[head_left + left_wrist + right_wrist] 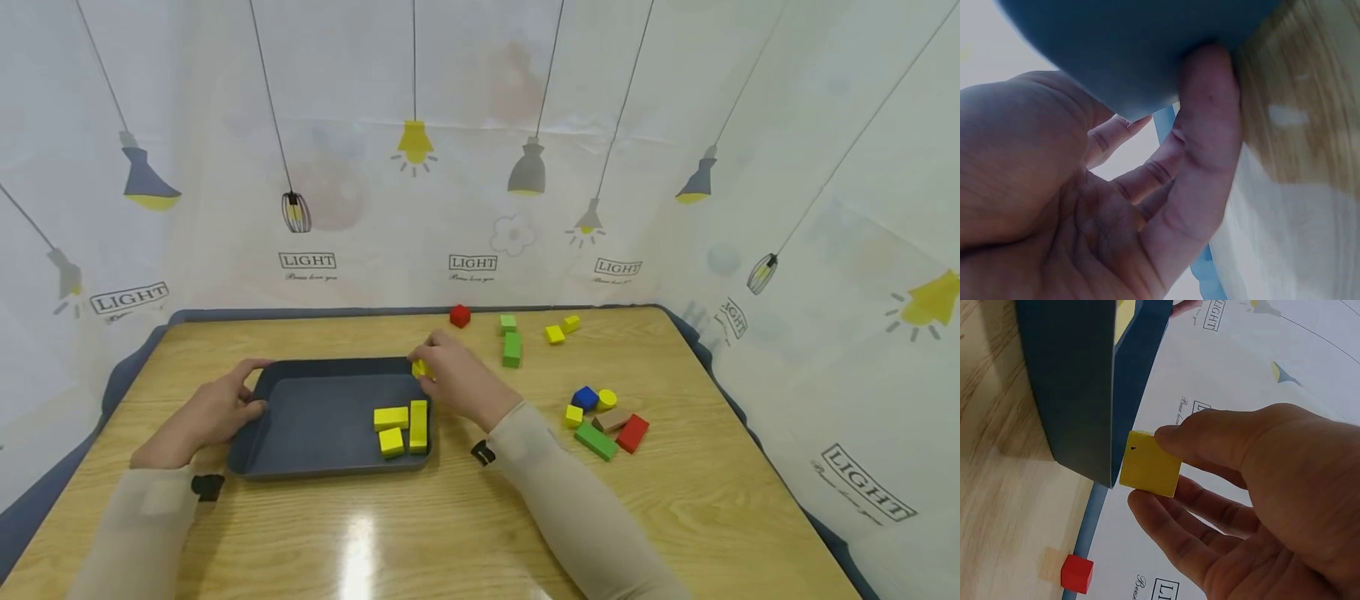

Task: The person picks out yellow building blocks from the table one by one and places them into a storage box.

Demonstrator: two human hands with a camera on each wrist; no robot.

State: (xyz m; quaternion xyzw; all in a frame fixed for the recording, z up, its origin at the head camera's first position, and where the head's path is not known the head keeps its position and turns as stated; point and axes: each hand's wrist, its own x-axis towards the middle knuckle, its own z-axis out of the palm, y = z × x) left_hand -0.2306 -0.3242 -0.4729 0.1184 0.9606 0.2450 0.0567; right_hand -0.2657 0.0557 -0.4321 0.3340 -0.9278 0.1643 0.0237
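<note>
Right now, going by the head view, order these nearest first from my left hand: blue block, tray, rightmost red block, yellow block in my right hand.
1. Tray: touching the left hand.
2. Yellow block: in the right hand, at the tray's far right corner.
3. Blue block: right of the tray.
4. Rightmost red block: farther right.

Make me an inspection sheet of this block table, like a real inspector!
Surface: wooden table, with a bright reflection near the front.
Job's things: grey tray, three yellow blocks inside toward its right end; a held yellow block at its far right corner.
Clutter: red block near the far edge, two green blocks, two loose yellow blocks, and a mixed-colour group on the right.
Hands: left hand grips the tray's left side; right hand pinches the held block.
Cables: nothing seen.
Surroundings: white backdrop with printed lamps.
</note>
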